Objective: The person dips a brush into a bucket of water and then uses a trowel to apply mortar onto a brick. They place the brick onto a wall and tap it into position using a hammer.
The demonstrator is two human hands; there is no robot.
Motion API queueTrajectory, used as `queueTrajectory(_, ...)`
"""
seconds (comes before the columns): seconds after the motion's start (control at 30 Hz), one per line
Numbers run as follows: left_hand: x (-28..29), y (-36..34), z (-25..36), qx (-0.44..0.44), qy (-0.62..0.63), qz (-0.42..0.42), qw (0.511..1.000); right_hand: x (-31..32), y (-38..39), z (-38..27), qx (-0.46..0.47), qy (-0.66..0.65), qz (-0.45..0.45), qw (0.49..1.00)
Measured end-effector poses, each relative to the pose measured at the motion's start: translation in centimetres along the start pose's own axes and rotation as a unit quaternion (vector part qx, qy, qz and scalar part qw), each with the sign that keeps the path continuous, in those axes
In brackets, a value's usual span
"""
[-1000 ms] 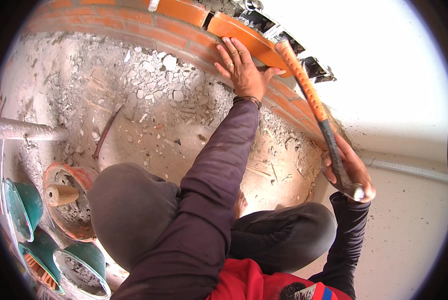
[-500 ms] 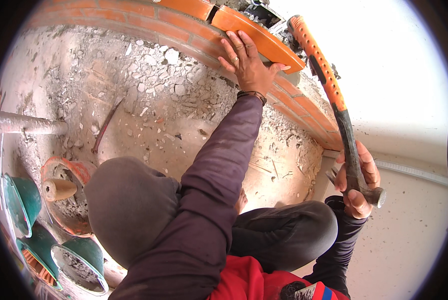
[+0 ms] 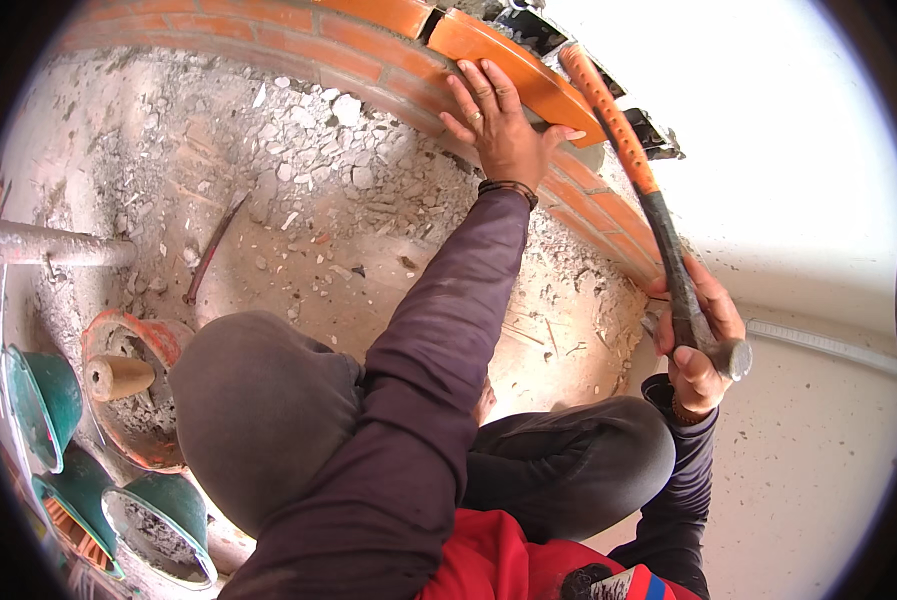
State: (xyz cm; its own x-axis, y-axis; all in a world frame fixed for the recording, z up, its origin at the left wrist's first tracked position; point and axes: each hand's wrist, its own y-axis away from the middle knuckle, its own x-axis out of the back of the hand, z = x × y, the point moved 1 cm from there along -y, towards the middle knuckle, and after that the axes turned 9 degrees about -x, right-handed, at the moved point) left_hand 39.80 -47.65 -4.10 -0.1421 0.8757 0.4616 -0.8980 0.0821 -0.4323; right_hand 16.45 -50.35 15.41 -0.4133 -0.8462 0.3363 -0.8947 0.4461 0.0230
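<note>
My left hand (image 3: pixel 506 135) lies with spread fingers on the front edge of a glossy orange tile (image 3: pixel 513 65) set on top of a low brick wall. My right hand (image 3: pixel 706 335) grips a hammer (image 3: pixel 680 270) close to its head, so the orange, dotted handle points away from me. The handle's far end hangs over or beside the tile's right part; whether it touches cannot be made out. The hammer's round striking face (image 3: pixel 737 360) shows below my fingers.
Another orange tile (image 3: pixel 388 12) continues the wall top leftward, with a dark gap between. Broken rubble (image 3: pixel 313 140) covers the floor. At left are a tub of mortar (image 3: pixel 133 400), green buckets (image 3: pixel 163 510) and a pole (image 3: pixel 58 245). A white wall (image 3: pixel 798 150) rises at right.
My right hand has shifted slightly left and away from me with the hammer, bringing the handle's end closer to the tile. My left hand stays nearly still on the tile.
</note>
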Motion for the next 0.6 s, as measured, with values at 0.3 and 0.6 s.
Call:
queueTrajectory(0.3, 0.1, 0.1, -0.2, 0.004, 0.008, -0.001, 1.000, -0.7, -0.2, -0.1, -0.021, -0.003, 0.008, 1.000)
queueTrajectory(0.6, 0.1, 0.1, -0.1, 0.006, 0.006, -0.006, 1.000, -1.1, -0.6, -0.8, -0.006, -0.006, 0.033, 0.999)
